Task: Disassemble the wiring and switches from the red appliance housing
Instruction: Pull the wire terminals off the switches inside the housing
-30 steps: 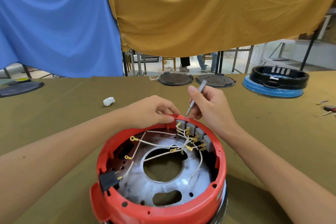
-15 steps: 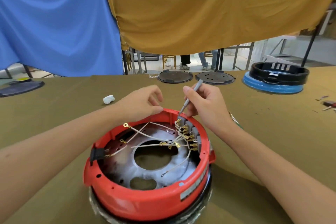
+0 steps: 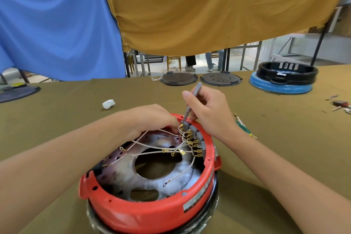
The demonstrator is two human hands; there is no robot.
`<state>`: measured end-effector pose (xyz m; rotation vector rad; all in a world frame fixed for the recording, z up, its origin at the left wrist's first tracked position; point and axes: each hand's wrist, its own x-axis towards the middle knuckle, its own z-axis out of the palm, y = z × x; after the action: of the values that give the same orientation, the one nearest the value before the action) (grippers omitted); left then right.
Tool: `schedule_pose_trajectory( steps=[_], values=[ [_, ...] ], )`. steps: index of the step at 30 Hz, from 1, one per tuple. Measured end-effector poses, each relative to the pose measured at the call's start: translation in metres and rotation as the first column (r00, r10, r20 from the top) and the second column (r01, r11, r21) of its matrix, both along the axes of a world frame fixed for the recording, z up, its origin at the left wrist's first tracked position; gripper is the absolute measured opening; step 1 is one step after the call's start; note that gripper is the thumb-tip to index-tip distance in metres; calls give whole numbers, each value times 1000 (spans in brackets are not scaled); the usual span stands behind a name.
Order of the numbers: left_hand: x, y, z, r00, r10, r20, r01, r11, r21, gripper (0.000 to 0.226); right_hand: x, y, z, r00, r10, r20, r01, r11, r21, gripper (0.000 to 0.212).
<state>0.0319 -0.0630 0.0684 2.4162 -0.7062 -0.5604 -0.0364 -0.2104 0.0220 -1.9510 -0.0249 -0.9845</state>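
Note:
The round red appliance housing (image 3: 152,213) sits upside down on the olive table, open side up. White wires (image 3: 152,147) with brass terminals cross its metal floor to a row of grey switches (image 3: 197,137) on the inner right wall. My left hand (image 3: 152,118) reaches over the far rim, its fingertips pinching a wire terminal at the top switch. My right hand (image 3: 210,112) grips a thin grey tool (image 3: 190,102) like a pen, the tip set on that same top switch.
A white crumpled wad (image 3: 108,104) lies left of the hands. Two dark round lids (image 3: 179,78) and a black ring on a blue base (image 3: 284,78) stand at the far edge. A green-handled tool (image 3: 244,125) and small parts (image 3: 340,104) lie to the right.
The housing has turned counter-clockwise, carrying the switch row round to the right. My left hand dropped from the rim to the top terminal. The tool tip stays at the top switch.

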Motion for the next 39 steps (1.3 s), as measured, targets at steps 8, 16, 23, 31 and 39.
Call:
schedule_pose_trajectory(
  steps=[8, 16, 23, 31, 39],
  values=[
    [1, -4, -3, 998, -15, -69, 13, 999, -38, 27, -1, 2, -2, 998, -29, 58, 34, 996, -88, 36],
    [0, -3, -6, 993, 17, -120, -27, 996, -83, 23, -3, 2, 1, 998, -22, 66, 31, 990, -137, 36],
    [3, -4, -10, 994, 0, -109, -12, 994, -108, 22, 7, -4, -4, 998, 56, -28, -53, 995, 88, 32],
    [6, -2, -12, 987, -44, -152, 22, 989, -145, 21, 10, -4, -7, 991, 84, -107, -53, 964, 262, 34],
    [10, -2, -14, 990, -46, -135, 27, 990, -142, 17, -1, 3, 1, 998, 56, 3, -56, 998, -2, 36]
  ],
)
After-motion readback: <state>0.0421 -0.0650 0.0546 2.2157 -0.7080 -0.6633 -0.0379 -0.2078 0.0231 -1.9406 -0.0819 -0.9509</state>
